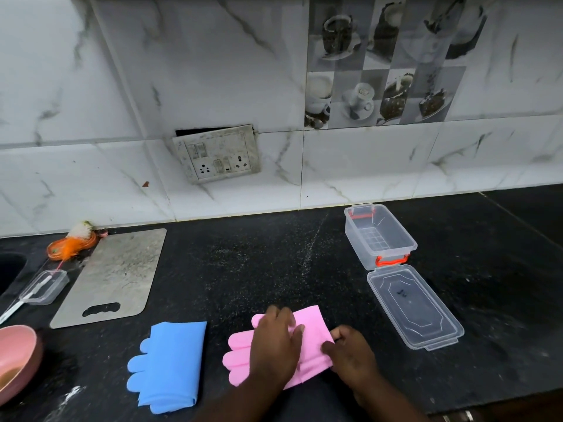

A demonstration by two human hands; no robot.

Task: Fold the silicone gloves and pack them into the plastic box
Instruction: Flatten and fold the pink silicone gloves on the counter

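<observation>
soft gloves, a shallow box: fold flat, lift by the fold

the left hand (275, 345) lies flat on the pink glove (310, 333), fingers spread over its middle and pinning it to the counter (259, 263). the right hand (350, 351) is at the glove's right edge, thumb and fingertips closed on that edge in a pinch, as if drawing it over. the cuff end points up toward the wall and the glove's fingers poke out to the left from under the left hand.

the glove looks thin, limp and light. it creases where pressed and drapes with no stiffness of its own. silicone like this probably grips skin and counter rather than sliding, and it will likely spring open once released, so each fold wants a palm held on it. the best hold is probably at the folded edge, pinching all layers at once, never a single glove finger.

just beside it, to the left and apart, the blue glove (169, 365) rests already doubled over, matte, its rounded fingers fanned at the left and layers showing at the near end.

well to the right and farther back stands the box (379, 236), clear hard plastic, rectangular, open, with red clasps at both ends and nothing visible inside. its clear lid (416, 307) lies flat on the counter, just in front of it. the box seems narrow, so the folded bundles must be compact.

the counter is black speckled stone, hard and smooth.
</observation>
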